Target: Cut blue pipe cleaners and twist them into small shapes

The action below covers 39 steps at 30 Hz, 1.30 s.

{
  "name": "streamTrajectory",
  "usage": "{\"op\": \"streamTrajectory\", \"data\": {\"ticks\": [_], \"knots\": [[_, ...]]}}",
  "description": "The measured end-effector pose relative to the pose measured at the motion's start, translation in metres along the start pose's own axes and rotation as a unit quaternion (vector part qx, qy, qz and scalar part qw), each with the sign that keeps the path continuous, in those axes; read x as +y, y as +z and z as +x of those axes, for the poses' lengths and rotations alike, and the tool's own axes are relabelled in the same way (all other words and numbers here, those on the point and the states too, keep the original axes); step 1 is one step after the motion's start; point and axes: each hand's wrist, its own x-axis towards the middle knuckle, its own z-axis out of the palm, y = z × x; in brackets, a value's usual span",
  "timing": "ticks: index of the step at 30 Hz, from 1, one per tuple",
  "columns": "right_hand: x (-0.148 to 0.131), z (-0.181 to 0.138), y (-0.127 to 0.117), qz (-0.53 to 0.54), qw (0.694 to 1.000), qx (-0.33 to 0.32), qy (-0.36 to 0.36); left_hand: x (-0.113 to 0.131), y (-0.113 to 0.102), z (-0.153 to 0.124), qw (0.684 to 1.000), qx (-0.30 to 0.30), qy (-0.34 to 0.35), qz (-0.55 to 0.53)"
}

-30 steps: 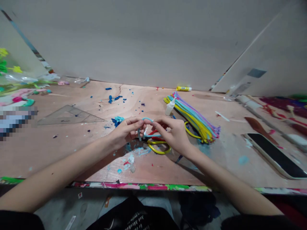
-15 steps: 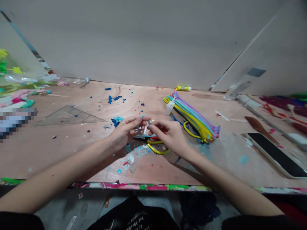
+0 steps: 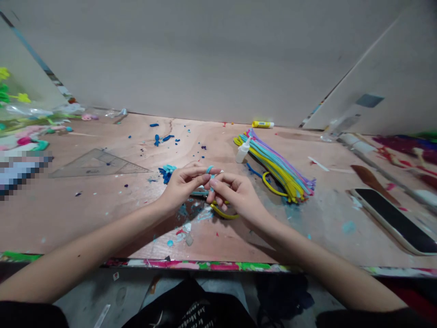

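Observation:
Both hands meet at the middle of the table, fingertips together around a light-blue pipe cleaner (image 3: 210, 170) that is bent into a small loop. My left hand (image 3: 183, 184) is closed, pinching it between thumb and fingers. My right hand (image 3: 235, 191) grips the same piece from the other side, thumb pressed on top. Beneath them lie scissors with yellow handles (image 3: 223, 213), partly covered by the right hand. Just behind the left hand rests a small bunch of light- and dark-blue pipe-cleaner pieces (image 3: 166, 173).
Right of the hands lies a bundle of coloured pipe cleaners (image 3: 280, 166) with a small white bottle (image 3: 242, 152) against it. A glue stick (image 3: 262, 124) is near the back wall. A clear set square (image 3: 99, 164) lies left, a phone (image 3: 396, 221) and brown wooden tool (image 3: 370, 180) right.
The hands have drawn closer together, and my right fingers now press onto the bent pipe cleaner, closing its loop around my left fingertip. The view has shifted slightly.

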Motion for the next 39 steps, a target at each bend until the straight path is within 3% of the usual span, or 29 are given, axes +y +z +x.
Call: {"op": "streamTrajectory", "data": {"ticks": [4,10,14,17,20,22,27,33,39], "knots": [[0.007,0.000,0.007,0.005,0.999,0.022,-0.026,0.001,0.002,0.000,1.000,0.012,0.017,0.010],[0.017,0.001,0.004,-0.134,0.984,0.041,-0.114,0.007,0.002,-0.004,0.996,0.014,-0.080,-0.030],[0.019,0.002,0.000,-0.327,0.922,0.065,-0.198,0.009,0.003,-0.005,0.985,0.010,-0.146,-0.093],[0.024,0.004,-0.003,-0.438,0.863,0.079,-0.240,0.008,0.004,-0.005,0.981,0.014,-0.156,-0.113],[0.030,0.006,-0.007,-0.516,0.813,0.078,-0.256,0.007,0.006,-0.005,0.981,0.027,-0.165,-0.099],[0.033,0.007,-0.009,-0.541,0.797,0.069,-0.259,0.009,0.006,-0.005,0.980,0.031,-0.169,-0.101],[0.025,0.005,-0.014,-0.536,0.789,0.043,-0.296,0.010,0.002,-0.004,0.977,0.039,-0.175,-0.113],[0.010,0.010,-0.024,-0.556,0.741,0.120,-0.357,0.005,-0.004,-0.001,0.988,0.033,-0.123,-0.090],[0.016,0.012,-0.025,-0.528,0.774,0.054,-0.344,0.010,-0.001,0.001,0.984,0.059,-0.138,-0.099]]}}
